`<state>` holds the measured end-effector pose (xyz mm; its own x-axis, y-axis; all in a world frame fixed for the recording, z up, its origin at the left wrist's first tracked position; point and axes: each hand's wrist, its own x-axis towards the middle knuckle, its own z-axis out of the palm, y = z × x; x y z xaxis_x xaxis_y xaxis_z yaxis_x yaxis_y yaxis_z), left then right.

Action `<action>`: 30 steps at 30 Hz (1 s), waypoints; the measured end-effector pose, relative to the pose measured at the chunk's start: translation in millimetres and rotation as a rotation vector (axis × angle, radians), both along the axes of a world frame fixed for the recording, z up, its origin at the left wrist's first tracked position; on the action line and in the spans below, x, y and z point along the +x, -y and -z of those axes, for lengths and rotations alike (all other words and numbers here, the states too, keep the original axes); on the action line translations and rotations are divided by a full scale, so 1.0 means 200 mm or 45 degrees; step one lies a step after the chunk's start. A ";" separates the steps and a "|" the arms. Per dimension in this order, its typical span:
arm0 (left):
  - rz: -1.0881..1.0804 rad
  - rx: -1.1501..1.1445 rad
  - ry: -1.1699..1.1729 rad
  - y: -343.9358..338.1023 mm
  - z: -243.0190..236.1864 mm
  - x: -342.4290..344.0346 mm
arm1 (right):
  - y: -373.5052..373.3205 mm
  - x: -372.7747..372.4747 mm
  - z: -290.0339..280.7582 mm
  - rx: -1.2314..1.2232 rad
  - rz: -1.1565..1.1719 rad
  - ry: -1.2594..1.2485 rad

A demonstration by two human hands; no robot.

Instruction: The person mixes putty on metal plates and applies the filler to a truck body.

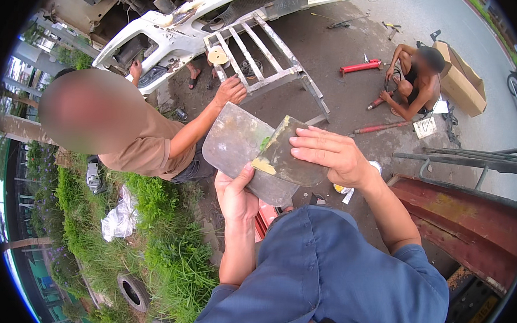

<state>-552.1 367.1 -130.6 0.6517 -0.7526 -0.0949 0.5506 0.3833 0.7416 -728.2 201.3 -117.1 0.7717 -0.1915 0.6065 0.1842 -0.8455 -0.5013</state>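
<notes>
My left hand (pixel 236 195) grips a grey, square metal plate (pixel 231 138) with rounded corners from below, thumb at its front edge. My right hand (pixel 334 159) holds a darker flat spreader blade (pixel 296 169), fingers spread across its face. The blade lies against the plate's right part, with yellowish paste (pixel 265 165) on its edge and a dab of green paste (pixel 265 142) where the two meet.
A co-worker (pixel 154 138) stands left beside a metal ladder stand (pixel 266 22) and a white vehicle bumper (pixel 133 33). Another (pixel 427 91) squats right among red tools (pixel 360 67) and a cardboard box (pixel 466 84). A rusty red metal body (pixel 454 213) borders the right; grass (pixel 172 250) grows lower left.
</notes>
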 end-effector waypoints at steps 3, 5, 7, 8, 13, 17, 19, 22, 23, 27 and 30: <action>-0.083 0.081 0.035 0.02 -0.04 -0.03 | 0.03 -0.05 -0.02 -0.058 0.037 0.000; -0.081 0.074 0.043 0.02 -0.04 -0.03 | 0.02 -0.08 0.01 -0.141 0.104 -0.012; -0.058 0.045 0.062 0.02 -0.06 -0.02 | 0.05 -0.10 0.02 -0.139 0.143 -0.035; -0.059 0.062 0.045 0.02 -0.07 -0.01 | 0.06 -0.11 0.04 -0.153 0.184 -0.049; -0.165 -0.067 0.239 0.04 -0.19 0.01 | 0.07 -0.19 0.09 -0.147 0.462 -0.032; -0.390 -0.107 0.596 0.09 -0.11 -0.05 | -0.05 -0.10 -0.12 1.021 0.580 0.347; -0.518 -0.121 0.704 0.14 -0.06 -0.14 | -0.11 0.01 -0.16 1.166 0.515 0.320; -0.545 0.090 0.834 0.17 0.00 -0.25 | -0.12 0.12 -0.15 1.012 0.333 0.226; -0.557 0.145 0.939 0.18 0.04 -0.25 | -0.11 0.13 -0.15 0.777 0.349 0.193; -0.530 0.200 0.805 0.23 0.07 -0.22 | -0.16 0.16 -0.14 0.279 0.502 -0.002; -0.548 0.157 0.767 0.23 0.06 -0.21 | -0.25 0.19 -0.09 -0.204 0.542 -0.075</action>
